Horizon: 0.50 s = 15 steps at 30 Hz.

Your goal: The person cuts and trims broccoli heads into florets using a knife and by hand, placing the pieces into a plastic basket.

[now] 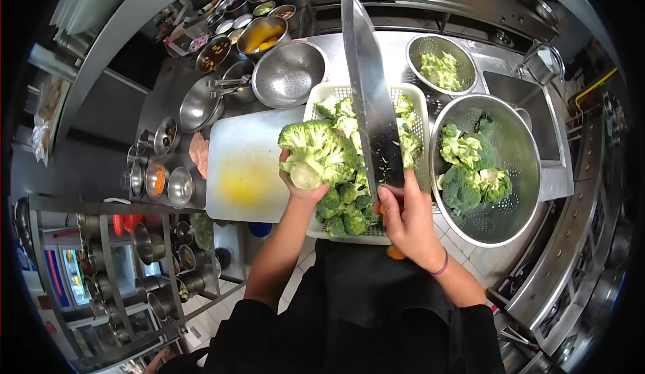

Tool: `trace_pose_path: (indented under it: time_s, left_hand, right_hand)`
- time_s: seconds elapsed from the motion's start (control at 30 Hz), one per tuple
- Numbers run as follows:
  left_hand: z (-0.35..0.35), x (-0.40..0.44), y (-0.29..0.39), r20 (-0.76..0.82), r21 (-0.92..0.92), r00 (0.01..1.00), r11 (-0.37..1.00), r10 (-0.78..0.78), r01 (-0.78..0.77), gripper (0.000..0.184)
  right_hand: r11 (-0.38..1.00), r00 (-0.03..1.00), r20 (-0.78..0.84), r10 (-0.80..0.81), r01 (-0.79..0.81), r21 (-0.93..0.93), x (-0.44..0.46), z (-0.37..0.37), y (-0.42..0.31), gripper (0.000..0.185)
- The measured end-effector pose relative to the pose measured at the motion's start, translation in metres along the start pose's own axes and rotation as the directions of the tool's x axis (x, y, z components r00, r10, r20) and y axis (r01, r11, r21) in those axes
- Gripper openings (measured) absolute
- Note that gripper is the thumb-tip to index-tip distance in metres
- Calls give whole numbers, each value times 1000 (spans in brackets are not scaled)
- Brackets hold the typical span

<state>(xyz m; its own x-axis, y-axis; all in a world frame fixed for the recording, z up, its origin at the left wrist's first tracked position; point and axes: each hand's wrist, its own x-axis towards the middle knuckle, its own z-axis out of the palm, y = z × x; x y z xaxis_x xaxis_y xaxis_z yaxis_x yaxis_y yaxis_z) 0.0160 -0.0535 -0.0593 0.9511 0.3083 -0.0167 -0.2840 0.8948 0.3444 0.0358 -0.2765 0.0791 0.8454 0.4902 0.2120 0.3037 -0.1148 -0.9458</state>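
Observation:
My left hand (306, 187) is closed round a large head of broccoli (319, 147), its cut stem end turned toward me. In my right hand (411, 223) is a broad kitchen knife (371, 92), gripped by its orange handle. The blade points up and away, with small green bits stuck to it near the handle. Both hands are over a white plastic basket (422, 115) holding cut broccoli florets (346, 202). The blade hides part of the basket. Right of it, a big steel colander (523, 202) contains several broccoli heads (463, 189).
A white cutting board (252, 139) with a yellow stain lies at left, a pink cloth (199, 153) by its edge. Behind are an empty colander (290, 75) and a smaller one (465, 58) with pale green trimmings. Steel bowls crowd the left; a sink (521, 112) is at right.

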Motion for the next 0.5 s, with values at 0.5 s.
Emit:
trace_pose_path:
  time_s: [0.5]
  left_hand:
    - [73, -19, -13, -139, 375, 990, 925, -6, 58, 52]
  right_hand:
    - [971, 978, -151, -146, 113, -212, 17, -23, 22, 16]
